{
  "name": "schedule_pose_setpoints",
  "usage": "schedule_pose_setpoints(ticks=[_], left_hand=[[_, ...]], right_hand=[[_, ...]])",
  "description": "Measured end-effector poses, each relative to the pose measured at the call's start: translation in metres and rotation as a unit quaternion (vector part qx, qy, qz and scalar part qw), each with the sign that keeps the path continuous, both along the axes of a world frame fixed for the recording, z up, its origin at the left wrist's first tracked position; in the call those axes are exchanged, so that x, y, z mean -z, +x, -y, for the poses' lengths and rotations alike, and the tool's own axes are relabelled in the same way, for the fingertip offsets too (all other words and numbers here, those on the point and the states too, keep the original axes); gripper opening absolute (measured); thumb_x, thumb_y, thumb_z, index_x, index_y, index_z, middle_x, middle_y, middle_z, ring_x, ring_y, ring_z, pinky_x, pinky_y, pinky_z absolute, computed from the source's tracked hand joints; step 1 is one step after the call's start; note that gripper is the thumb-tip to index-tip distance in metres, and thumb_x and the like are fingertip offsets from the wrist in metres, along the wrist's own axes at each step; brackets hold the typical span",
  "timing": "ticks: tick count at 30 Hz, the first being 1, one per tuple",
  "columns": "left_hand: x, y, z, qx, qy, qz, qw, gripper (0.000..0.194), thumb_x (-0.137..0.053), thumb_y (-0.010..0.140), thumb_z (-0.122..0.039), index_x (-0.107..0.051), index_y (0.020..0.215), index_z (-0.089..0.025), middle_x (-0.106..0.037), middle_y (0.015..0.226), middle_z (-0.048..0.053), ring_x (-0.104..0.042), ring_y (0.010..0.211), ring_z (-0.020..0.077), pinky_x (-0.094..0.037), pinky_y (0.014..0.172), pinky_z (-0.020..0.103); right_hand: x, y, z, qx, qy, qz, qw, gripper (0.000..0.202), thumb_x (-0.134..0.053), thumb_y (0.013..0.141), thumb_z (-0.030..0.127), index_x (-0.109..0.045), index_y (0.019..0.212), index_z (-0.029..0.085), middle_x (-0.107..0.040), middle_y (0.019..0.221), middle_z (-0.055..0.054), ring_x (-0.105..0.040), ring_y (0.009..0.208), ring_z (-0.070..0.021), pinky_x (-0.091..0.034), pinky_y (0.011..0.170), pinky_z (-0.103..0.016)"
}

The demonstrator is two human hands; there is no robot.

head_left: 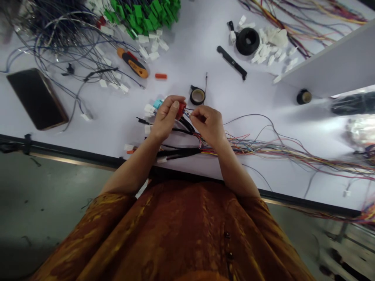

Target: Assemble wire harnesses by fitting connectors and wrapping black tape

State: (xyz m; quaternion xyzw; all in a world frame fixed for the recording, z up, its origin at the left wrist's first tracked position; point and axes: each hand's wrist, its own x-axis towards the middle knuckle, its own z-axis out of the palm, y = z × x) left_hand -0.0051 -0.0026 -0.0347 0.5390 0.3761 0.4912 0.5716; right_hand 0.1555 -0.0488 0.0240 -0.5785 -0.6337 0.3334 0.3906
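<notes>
Red connector [181,111] just above the tabletop [187,54], left hand's [167,118] grip clamped on it, seemingly so its wired side faces the right hand [209,123]. That hand's grip pinches what look like thin wires [188,113]. Wire bundle [243,147] lies along the near edge, likely giving slack; tape roll [197,96] sits just beyond, apparently for easy reach.

Above the desk [190,47], the left hand [168,118] grips a red connector [181,111]; the right hand [209,123] has its fingertips together at thin wires [188,113] just beside it. A tape roll [192,97] lies near the right hand, at its eleven o'clock. From the connector, a small orange piece [161,76] sits at eleven o'clock, green connectors [149,17] farther out that way, a phone [36,99] at nine, and a loose wire bundle [249,147] trails towards four.
</notes>
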Motion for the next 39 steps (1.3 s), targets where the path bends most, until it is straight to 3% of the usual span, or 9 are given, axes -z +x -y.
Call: schedule_pose_setpoints(ticks=[10,22,33,36,39], left_hand=[[-0.009,-0.001,0.001,0.004,0.058,-0.052,0.997,0.039,-0.055,0.096,-0.061,-0.07,0.108,-0.027,-0.067,0.09,0.003,-0.058,0.068,0.0113,-0.05,0.063,0.027],[-0.008,0.0,0.003,0.029,0.068,-0.068,0.995,0.038,-0.056,0.097,-0.059,-0.069,0.11,-0.026,-0.067,0.09,0.004,-0.059,0.072,0.0121,-0.052,0.071,0.027],[-0.006,0.0,0.008,0.019,0.109,-0.109,0.988,0.03,-0.06,0.097,-0.053,-0.069,0.112,-0.028,-0.067,0.095,0.003,-0.062,0.081,0.0141,-0.052,0.076,0.031],[-0.001,-0.001,0.006,0.026,0.11,-0.099,0.989,0.025,-0.066,0.094,-0.049,-0.069,0.111,-0.03,-0.068,0.095,0.002,-0.061,0.081,0.0152,-0.052,0.074,0.034],[0.008,-0.005,-0.002,-0.008,0.042,-0.02,0.999,0.014,-0.064,0.098,-0.044,-0.069,0.106,-0.035,-0.069,0.093,-0.001,-0.058,0.074,0.0132,-0.05,0.067,0.036]], right_hand=[[-0.001,0.007,0.002,-0.015,-0.015,-0.005,1.0,0.014,-0.061,0.087,0.019,-0.062,0.072,0.02,-0.059,0.067,0.003,-0.051,0.064,-0.0115,-0.041,0.065,-0.028],[0.006,0.0,0.006,0.014,0.039,0.007,0.999,0.018,-0.057,0.091,0.019,-0.058,0.073,0.022,-0.057,0.072,0.001,-0.051,0.066,-0.0124,-0.039,0.065,-0.029],[0.015,-0.008,0.005,0.013,-0.01,0.037,0.999,0.021,-0.049,0.094,0.037,-0.052,0.077,0.025,-0.059,0.082,-0.001,-0.052,0.078,-0.0138,-0.041,0.074,-0.031],[0.009,-0.01,0.01,0.008,-0.01,0.051,0.999,0.026,-0.048,0.094,0.043,-0.053,0.076,0.026,-0.061,0.083,-0.002,-0.052,0.077,-0.0143,-0.042,0.072,-0.032],[-0.01,0.011,0.026,0.035,0.046,0.06,0.997,0.026,-0.044,0.098,0.038,-0.059,0.083,0.025,-0.064,0.087,-0.003,-0.057,0.081,-0.0149,-0.045,0.076,-0.032]])
